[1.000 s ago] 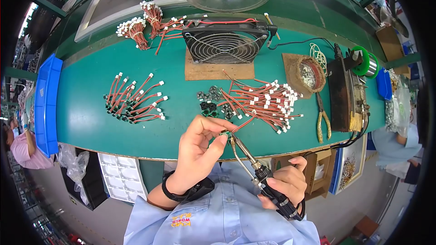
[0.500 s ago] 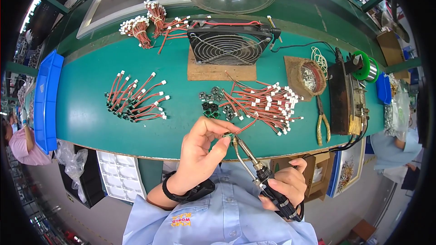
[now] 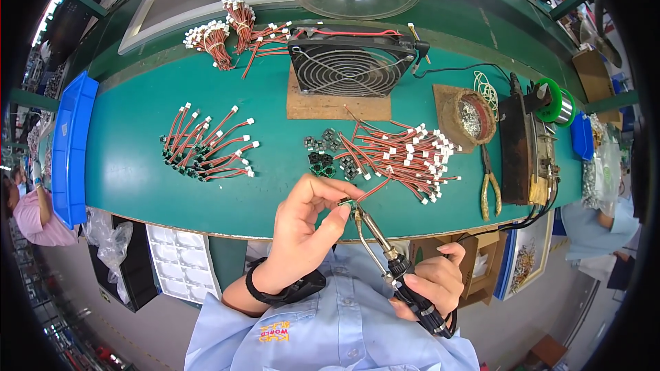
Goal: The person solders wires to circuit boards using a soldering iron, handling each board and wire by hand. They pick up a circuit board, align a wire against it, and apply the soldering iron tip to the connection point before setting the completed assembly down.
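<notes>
Between thumb and forefinger, my left hand [image 3: 306, 216] pinches a small green circuit board [image 3: 348, 203] with a black part on it. A red-brown wire runs from the board toward the wire pile. My right hand [image 3: 434, 283] is wrapped round the black handle of a soldering iron [image 3: 399, 268], which has a thin metal tube along its shaft. The iron's tip meets the board at my left fingertips; the exact contact is too small to make out. Beyond my hands lie red and black wires with white connectors [image 3: 412, 158] and several small black components [image 3: 322, 161].
Boards with wires attached [image 3: 206, 148] lie at left, near a blue bin [image 3: 72, 151]. A black fan [image 3: 350, 65] stands at the back. On the right are a tip-cleaning pot [image 3: 443, 113], pliers [image 3: 490, 189], a solder spool [image 3: 555, 102] and a dark metal box [image 3: 517, 151].
The view has shifted very slightly. Both hands keep almost the same pose, with the iron's tip still at the board.
</notes>
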The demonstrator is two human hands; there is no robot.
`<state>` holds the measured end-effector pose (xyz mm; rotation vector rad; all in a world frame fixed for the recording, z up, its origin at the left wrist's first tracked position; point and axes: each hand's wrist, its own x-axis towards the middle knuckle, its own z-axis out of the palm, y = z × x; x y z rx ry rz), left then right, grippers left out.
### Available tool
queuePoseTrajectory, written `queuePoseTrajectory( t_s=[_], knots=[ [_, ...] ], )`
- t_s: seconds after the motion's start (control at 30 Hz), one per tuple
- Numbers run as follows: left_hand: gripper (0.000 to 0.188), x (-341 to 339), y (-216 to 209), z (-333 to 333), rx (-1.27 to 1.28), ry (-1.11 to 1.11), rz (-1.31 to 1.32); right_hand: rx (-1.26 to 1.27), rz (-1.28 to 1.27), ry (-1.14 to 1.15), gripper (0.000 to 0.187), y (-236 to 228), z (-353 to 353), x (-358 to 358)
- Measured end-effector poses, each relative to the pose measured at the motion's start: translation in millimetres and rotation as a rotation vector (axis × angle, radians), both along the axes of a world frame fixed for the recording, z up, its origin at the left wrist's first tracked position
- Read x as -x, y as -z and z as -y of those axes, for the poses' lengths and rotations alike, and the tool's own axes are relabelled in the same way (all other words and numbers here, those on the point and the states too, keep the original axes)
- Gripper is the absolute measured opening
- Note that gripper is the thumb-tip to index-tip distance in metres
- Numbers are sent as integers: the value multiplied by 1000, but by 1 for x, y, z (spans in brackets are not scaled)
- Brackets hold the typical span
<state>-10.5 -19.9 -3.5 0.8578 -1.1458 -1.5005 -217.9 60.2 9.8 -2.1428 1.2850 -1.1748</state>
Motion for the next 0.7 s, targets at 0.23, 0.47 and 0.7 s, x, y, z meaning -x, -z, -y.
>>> queuePoseTrajectory(
  t_s=[0.23, 0.47, 0.7],
  knots=[
    [13, 1, -1, 0, 21, -24, 17, -15, -16, -9, 40, -4, -1, 1],
    [13, 2, -1, -2, 64, -66, 93, -16, -9, -4, 39, -5, -1, 2],
    [13, 2, -2, -3, 14, -24, 32, 13, 41, 13, 39, -2, -3, 2]
  ],
)
